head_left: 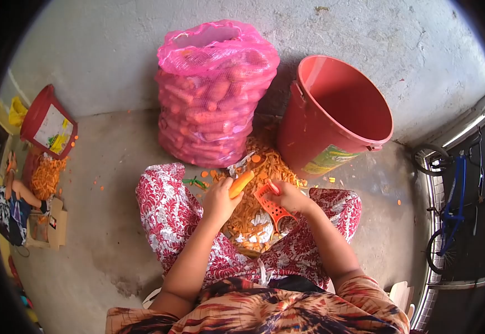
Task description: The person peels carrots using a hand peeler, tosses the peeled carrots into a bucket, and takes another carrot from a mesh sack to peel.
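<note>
My left hand (218, 199) is closed around a bright orange carrot (242, 183), whose end points up and to the right. In my right hand (290, 199) is an orange plastic peeler (275, 210) with rows of holes; the fingers wrap its upper end. The carrot and peeler are apart, with a small gap between them. Below both hands, between my crossed legs, lies a heap of carrot peelings (241, 221) with some crumpled pale sheet showing through.
A pink mesh sack (212, 106) full of carrots stands ahead, beside a large red bucket (309, 122). At far left, a person (11, 200) sits near another red bucket (46, 125) and more peelings (47, 176). A blue bicycle (453, 211) is at right.
</note>
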A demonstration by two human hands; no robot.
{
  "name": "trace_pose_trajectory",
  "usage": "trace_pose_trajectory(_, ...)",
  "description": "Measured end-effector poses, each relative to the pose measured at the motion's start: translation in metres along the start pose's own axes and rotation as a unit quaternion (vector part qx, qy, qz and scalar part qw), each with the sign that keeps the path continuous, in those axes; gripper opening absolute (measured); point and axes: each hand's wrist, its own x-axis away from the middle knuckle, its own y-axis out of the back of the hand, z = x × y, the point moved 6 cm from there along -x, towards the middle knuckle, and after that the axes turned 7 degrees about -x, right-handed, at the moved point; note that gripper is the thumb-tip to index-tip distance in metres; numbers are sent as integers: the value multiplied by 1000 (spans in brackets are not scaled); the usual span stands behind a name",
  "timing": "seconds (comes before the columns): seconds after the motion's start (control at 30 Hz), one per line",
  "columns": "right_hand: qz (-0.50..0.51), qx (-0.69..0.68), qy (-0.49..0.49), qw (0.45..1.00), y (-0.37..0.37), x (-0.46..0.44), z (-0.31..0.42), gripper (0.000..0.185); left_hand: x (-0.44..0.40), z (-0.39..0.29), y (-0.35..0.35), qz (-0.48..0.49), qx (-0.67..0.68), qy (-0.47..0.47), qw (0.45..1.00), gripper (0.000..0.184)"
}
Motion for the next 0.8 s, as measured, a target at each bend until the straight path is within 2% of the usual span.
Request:
trace_pose_trajectory(0.17,25,48,-24,998,-12,-1,-3,22,2,-3,-2,-40,-8,-8,999,34)
trace_pose_trajectory(0.43,-10,49,-7,999,-17,-4,-17,21,3,-9,7,-81,-37,-44,995,29)
trace_pose_trajectory(0.57,-40,50,20,998,-18,-8,-25,20,3,-12,11,-77,16,-65,995,27)
trace_pose_trajectory(0.67,-69,77,4,995,-17,-12,-34,20,3,6,-20,78,172,1,982,25)
trace_pose_trajectory(0.77,-72,108,15,991,-17,-17,-42,21,5,8,-27,105,236,11,966,28)
trace_pose_trajectory(0.8,-76,119,5,990,-16,-17,-41,21,5,7,-25,93,194,10,977,27)
